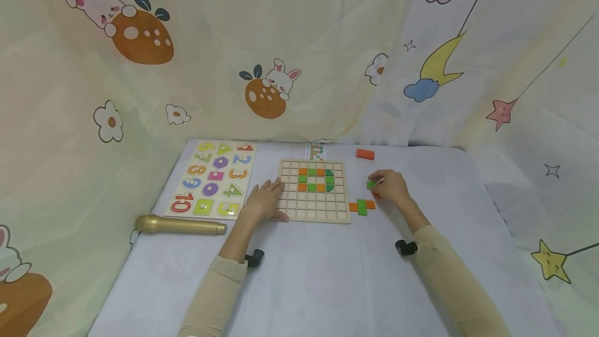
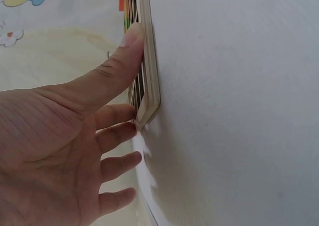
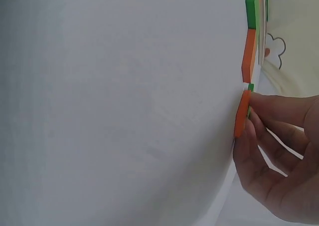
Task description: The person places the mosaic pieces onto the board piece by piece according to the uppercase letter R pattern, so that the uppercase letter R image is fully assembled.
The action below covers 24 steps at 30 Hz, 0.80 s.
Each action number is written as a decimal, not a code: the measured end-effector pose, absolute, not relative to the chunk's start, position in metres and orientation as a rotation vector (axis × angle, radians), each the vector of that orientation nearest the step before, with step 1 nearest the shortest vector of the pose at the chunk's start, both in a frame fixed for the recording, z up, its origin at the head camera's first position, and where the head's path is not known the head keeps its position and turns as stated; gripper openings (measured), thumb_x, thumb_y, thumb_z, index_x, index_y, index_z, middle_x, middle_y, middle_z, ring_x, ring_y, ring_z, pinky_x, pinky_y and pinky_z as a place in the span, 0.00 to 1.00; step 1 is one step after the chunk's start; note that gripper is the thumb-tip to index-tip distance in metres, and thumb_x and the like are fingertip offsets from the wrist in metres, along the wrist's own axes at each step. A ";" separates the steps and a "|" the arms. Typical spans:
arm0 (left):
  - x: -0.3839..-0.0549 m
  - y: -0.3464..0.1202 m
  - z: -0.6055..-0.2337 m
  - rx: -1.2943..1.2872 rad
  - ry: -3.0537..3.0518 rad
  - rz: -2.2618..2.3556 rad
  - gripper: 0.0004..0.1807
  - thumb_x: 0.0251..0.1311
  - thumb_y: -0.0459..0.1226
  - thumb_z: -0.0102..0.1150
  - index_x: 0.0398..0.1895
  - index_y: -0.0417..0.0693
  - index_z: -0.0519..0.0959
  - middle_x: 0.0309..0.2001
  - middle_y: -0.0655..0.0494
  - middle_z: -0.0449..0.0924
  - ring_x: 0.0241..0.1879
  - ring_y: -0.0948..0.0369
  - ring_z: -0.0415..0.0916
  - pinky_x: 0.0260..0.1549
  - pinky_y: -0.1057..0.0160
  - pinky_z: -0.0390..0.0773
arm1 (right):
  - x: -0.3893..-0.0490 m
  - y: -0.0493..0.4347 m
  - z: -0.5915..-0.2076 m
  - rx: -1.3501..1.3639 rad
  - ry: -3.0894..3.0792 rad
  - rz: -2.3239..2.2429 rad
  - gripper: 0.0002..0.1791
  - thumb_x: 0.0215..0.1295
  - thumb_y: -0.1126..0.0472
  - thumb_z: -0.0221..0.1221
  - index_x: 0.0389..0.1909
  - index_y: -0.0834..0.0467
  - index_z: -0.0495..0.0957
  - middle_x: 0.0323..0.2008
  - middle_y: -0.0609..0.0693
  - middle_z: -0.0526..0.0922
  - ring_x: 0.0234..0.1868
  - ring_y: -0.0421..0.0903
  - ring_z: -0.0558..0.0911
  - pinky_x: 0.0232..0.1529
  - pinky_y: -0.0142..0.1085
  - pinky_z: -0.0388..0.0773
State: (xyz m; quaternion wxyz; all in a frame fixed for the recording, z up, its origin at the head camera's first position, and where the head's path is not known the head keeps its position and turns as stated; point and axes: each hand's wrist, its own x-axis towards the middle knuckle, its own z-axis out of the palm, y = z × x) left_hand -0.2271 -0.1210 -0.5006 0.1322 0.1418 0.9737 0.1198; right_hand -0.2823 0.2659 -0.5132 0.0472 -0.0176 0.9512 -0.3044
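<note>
From where I stand, the person's left hand (image 1: 263, 201) rests on the left side of the grid board (image 1: 313, 213), fingers spread and relaxed, the thumb on its near edge; that grip is loose, clasping nothing. The board lies flat on the white desk (image 1: 318, 274), bearing a block of orange and green tiles (image 1: 302, 187) in its upper middle squares.

Over to the right, well apart from the left, the right hand (image 1: 392, 186) has its grip pinched on a green block (image 1: 371, 184), with an orange block (image 3: 241, 115) right at the fingertips too. Between that hand and the board, a green piece (image 1: 362, 207) sits with orange at its 2 sides. Farther back lies an orange rectangle (image 1: 365, 154). A number puzzle (image 1: 223, 182) lies left of the board, with a gold microphone (image 1: 182, 225) in front.
</note>
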 end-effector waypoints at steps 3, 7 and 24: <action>-0.227 -0.120 -0.500 0.409 2.824 0.347 0.62 0.45 0.55 0.82 0.81 0.42 0.61 0.83 0.44 0.52 0.81 0.41 0.49 0.77 0.35 0.51 | -0.282 0.265 -0.515 -0.054 2.897 -0.926 0.19 0.61 0.66 0.70 0.54 0.63 0.85 0.49 0.59 0.88 0.46 0.56 0.85 0.41 0.42 0.84; -0.226 -0.121 -0.499 0.407 2.826 0.332 0.62 0.46 0.55 0.82 0.81 0.42 0.60 0.83 0.44 0.52 0.81 0.41 0.49 0.78 0.35 0.51 | -0.281 0.263 -0.517 -0.058 2.881 -0.929 0.20 0.60 0.65 0.72 0.54 0.62 0.85 0.48 0.59 0.88 0.47 0.56 0.85 0.45 0.46 0.84; -0.227 -0.121 -0.499 0.395 2.813 0.346 0.60 0.46 0.53 0.82 0.80 0.41 0.61 0.83 0.44 0.52 0.81 0.41 0.49 0.77 0.34 0.51 | -0.283 0.249 -0.509 -0.204 2.872 -1.104 0.17 0.60 0.61 0.74 0.51 0.56 0.88 0.38 0.51 0.89 0.41 0.51 0.83 0.36 0.37 0.78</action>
